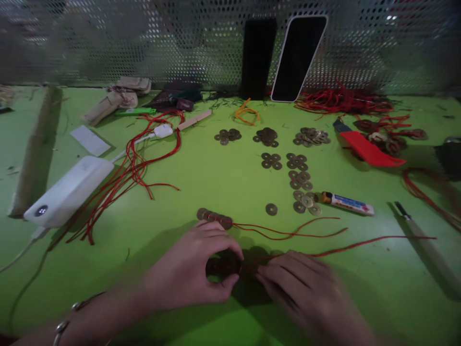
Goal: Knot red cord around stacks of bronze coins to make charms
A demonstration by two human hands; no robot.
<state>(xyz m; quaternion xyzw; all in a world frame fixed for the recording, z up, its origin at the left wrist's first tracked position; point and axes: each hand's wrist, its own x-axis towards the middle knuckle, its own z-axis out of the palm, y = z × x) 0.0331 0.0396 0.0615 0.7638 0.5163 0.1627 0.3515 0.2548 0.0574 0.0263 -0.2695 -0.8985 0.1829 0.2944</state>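
Note:
Near the bottom middle, my left hand (201,269) curls its thumb and fingers around a dark row of coins (225,265), pinching its right end. To its right, my right hand (306,288) has its fingertips pressed together on a red cord (345,248) that leads from the coins and trails off to the right. Just above my left hand lies another strung row of round coins (215,217) with two loose red cord ends. A single holed coin (271,209) rests on the green table (230,178). The coins in my left hand are partly hidden and blurred.
Coin piles (311,136) stand at the middle right, near a glue tube (347,203), a red-handled tool (372,151) and a pen-like tool (425,240). Left are a white power bank (70,192) and red cords (135,163). Two phones (299,57) lean on the mesh (201,43).

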